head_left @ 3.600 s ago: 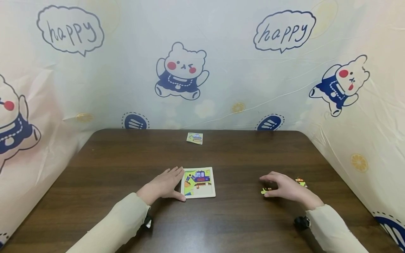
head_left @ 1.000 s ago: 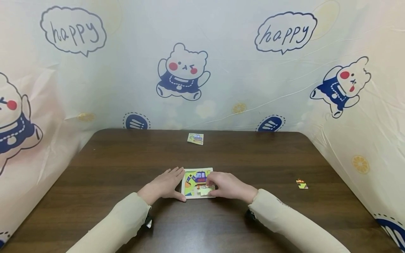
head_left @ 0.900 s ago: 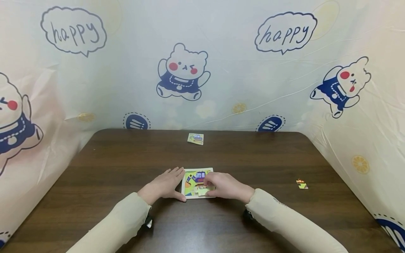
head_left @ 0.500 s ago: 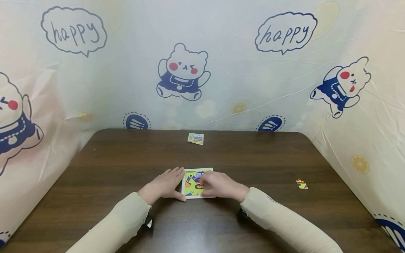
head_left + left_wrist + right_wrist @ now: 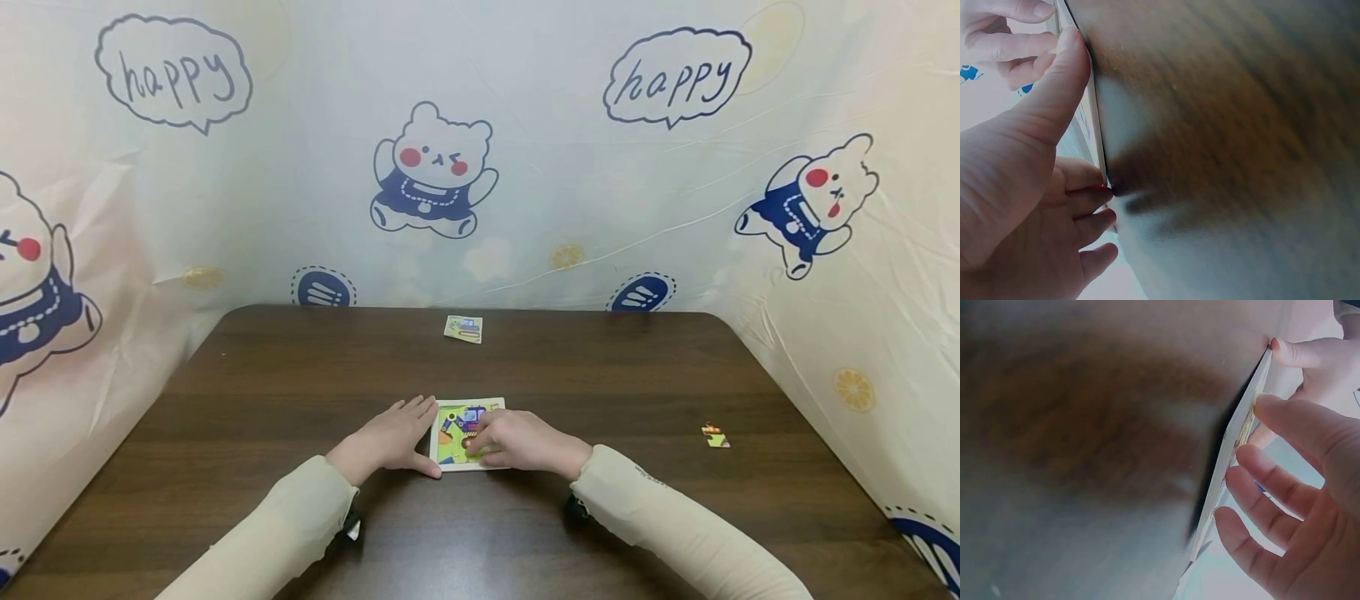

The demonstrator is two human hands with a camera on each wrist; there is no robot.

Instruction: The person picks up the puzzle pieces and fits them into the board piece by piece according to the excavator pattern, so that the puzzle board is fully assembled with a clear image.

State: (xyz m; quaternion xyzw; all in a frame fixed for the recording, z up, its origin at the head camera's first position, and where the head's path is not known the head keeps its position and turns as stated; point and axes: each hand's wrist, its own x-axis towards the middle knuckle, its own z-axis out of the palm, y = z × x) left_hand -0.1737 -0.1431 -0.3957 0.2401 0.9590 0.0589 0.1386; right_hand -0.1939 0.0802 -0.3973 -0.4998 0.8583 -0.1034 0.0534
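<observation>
A square jigsaw puzzle (image 5: pixel 454 432) with a purple digger on green sits in a white frame (image 5: pixel 459 468) on the table. My left hand (image 5: pixel 384 437) lies flat along the frame's left side, thumb at the near left corner and fingers stretched toward the far one. Over the lower right of the picture, my right hand (image 5: pixel 529 442) presses on the puzzle with loosely bent fingers and thumb. It hides the pieces beneath. In the right wrist view, its fingertips (image 5: pixel 1249 456) meet the frame and the puzzle's surface.
A loose jigsaw piece (image 5: pixel 716 437) in green and orange lies well to the right on the brown table (image 5: pixel 315 350). Near the table's far edge is a small picture card (image 5: pixel 464 329) with the same digger. A printed cloth (image 5: pixel 555 183) hangs behind and at the sides.
My right hand picked up a piece on the right, brought it to the frame and lowered it into the bottom gap. Its pinch has since loosened into pressing fingers. The left hand stays put.
</observation>
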